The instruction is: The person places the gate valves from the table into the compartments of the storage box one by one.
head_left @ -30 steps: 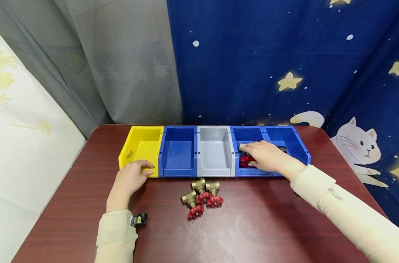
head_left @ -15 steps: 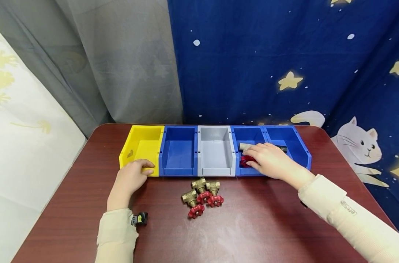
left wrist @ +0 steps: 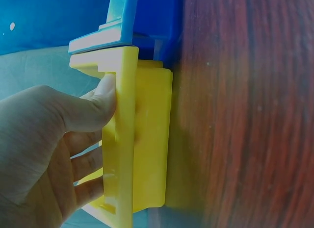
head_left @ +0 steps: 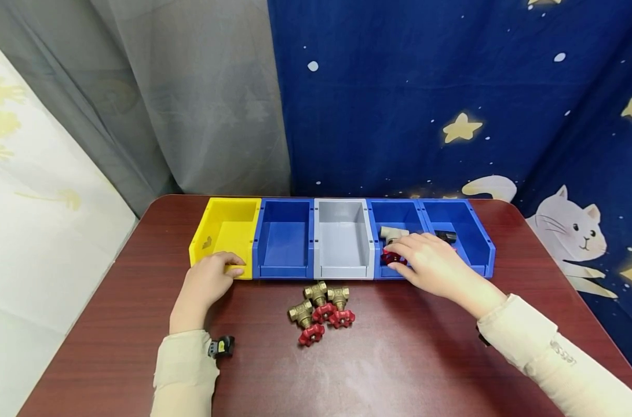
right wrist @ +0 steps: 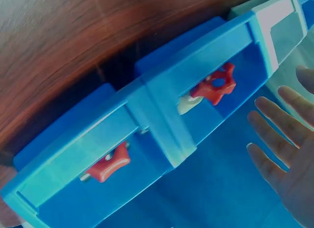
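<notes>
My left hand grips the front lip of the yellow bin; in the left wrist view its thumb presses the lip from outside and the fingers reach inside. My right hand is over the front of the two right-hand blue bins, fingers apart and holding nothing. Beneath its fingertips, a beige valve with a red handwheel lies in the fourth bin. The last bin holds a black valve, mostly covered by the hand; its red handwheel shows in the right wrist view.
In front of the bins, three brass valves with red handwheels lie close together on the dark red table. A blue bin and a grey bin stand mid-row. Curtains hang behind.
My right hand has drawn back toward me and slightly right, uncovering more of the beige valve and the black one. The left hand has stayed on the yellow bin.
</notes>
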Demonstrator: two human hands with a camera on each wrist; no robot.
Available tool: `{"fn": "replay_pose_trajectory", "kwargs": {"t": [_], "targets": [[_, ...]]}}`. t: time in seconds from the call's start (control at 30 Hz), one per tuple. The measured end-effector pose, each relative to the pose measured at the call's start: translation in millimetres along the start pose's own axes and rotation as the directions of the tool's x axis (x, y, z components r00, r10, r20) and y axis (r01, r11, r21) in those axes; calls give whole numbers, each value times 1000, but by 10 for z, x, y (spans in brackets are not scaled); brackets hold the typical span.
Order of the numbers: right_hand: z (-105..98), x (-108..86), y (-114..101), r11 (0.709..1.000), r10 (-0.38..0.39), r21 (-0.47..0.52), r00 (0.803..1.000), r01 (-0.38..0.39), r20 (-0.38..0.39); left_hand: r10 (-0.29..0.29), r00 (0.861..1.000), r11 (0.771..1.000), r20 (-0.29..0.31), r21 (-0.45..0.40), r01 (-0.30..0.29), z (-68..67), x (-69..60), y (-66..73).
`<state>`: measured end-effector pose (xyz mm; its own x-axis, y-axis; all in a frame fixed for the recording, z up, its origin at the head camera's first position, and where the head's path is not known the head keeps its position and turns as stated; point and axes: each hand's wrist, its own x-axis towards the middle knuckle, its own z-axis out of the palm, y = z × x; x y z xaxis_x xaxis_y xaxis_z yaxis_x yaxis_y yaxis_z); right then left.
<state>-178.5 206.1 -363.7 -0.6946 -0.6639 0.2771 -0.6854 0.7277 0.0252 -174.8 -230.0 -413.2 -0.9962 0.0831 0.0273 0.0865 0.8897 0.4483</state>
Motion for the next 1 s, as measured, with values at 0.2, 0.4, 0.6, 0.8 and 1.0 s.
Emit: {"fn": "replay_pose_trajectory", "kwargs": {"t": [0.2,0.4,0.6,0.8,1.0], "targets": [[15,-20,-157,998,-62,24,998,63,-27,10,1000,1000,1,3,-10,0,0,-11],[64,-11,-308,993,-108,38,993,110,-37,7,1000,1000,3,-1,-7,2,5,-8],[102,21,-453,991,-126,48,992,125,13,0,1000,1000,9,-7,0,-8,9,7],[168,69,-559,984,-165,70,986,164,20,-1,1000,1000,12,-9,1,-11,5,8],[190,114,-640,983,-166,97,982,157,92,2,1000,1000,6,-15,-2,-6,4,3]]}}
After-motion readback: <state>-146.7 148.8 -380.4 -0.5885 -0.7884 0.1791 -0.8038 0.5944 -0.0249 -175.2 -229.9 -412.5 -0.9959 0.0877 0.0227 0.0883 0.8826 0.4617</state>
